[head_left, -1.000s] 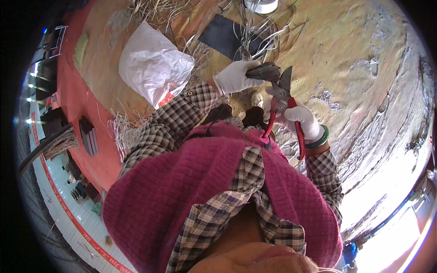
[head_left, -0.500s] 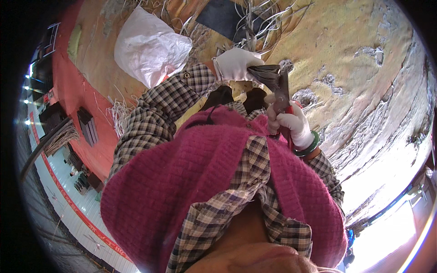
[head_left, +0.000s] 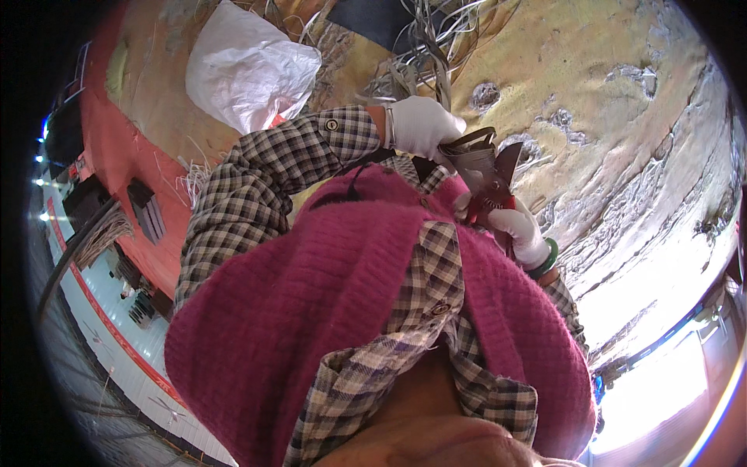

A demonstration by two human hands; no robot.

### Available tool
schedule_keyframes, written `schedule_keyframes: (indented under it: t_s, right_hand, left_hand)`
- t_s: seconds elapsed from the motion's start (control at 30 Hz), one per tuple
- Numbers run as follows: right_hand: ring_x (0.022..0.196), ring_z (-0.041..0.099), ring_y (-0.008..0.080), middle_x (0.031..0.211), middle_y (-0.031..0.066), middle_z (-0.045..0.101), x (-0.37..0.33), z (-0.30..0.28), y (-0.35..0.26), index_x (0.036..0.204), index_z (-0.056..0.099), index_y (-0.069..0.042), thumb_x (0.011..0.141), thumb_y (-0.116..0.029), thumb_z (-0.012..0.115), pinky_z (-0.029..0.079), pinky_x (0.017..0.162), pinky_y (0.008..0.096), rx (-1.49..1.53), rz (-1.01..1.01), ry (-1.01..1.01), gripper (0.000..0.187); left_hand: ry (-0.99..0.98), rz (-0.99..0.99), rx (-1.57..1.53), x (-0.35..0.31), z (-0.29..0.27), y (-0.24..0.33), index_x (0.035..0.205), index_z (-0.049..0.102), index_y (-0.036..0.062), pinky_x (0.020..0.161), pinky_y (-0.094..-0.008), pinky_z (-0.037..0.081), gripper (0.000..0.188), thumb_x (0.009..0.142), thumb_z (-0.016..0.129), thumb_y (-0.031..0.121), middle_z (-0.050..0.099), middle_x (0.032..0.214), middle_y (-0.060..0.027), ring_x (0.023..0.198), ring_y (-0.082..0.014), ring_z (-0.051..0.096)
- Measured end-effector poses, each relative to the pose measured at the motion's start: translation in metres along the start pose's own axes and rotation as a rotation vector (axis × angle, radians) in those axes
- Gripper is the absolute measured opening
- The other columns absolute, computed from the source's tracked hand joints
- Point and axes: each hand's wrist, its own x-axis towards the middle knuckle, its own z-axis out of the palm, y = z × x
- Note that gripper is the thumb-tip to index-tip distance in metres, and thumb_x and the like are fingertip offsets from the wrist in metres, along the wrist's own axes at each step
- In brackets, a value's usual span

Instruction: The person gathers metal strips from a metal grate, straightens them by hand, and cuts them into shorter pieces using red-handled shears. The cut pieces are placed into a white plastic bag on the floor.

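Observation:
My left hand (head_left: 424,128), in a white glove, is closed on a bundle of thin grey strips (head_left: 471,159) whose ends fan out to the right. My right hand (head_left: 520,232), also gloved in white, grips red-handled pruning shears (head_left: 493,191) just in front of my chest. The dark blade of the shears points up and away, spread from the other jaw. That other jaw lies against or behind the strips; whether a strip is between the jaws I cannot tell. Fingertips of my left hand are partly hidden behind the bundle.
A white woven sack (head_left: 253,74) lies on the worn yellow-brown floor at far left. Beyond my hands, a tangle of grey and white strips (head_left: 428,47) lies by a dark flat sheet (head_left: 369,22). Dark stacked blocks (head_left: 146,208) stand on red flooring at left.
Both hands have drawn slightly nearer my body, the left one also shifting right. The shears have turned and their blades have spread apart beside the strips.

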Motion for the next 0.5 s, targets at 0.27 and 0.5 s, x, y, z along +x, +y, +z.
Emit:
schedule_keyframes:
  t_s: [0.27, 0.5]
  right_hand:
    - [0.075, 0.046, 0.01, 0.088, 0.0027, 0.053, 0.001, 0.003, 0.012, 0.105, 0.052, 0.0, 0.07, -0.011, 0.05, 0.038, 0.067, 0.0228, 0.115, -0.001, 0.028, 0.036]
    - [0.068, 0.043, 0.0067, 0.076, -0.0023, 0.048, 0.016, -0.004, 0.023, 0.09, 0.054, -0.004, 0.071, -0.009, 0.054, 0.036, 0.062, 0.022, 0.018, -0.013, -0.004, 0.019]
  left_hand:
    - [-0.052, 0.013, 0.098, 0.005, -0.008, -0.003, 0.095, 0.056, 0.0067, 0.061, -0.0408, 0.048, 0.032, 0.073, 0.068, 0.026, 0.062, 0.084, -0.0129, 0.074, -0.0345, 0.061]
    - [0.074, 0.215, 0.142, 0.008, -0.012, -0.024, 0.086, 0.057, 0.0106, 0.061, -0.0397, 0.046, 0.021, 0.068, 0.066, 0.019, 0.054, 0.081, -0.0076, 0.073, -0.031, 0.058]
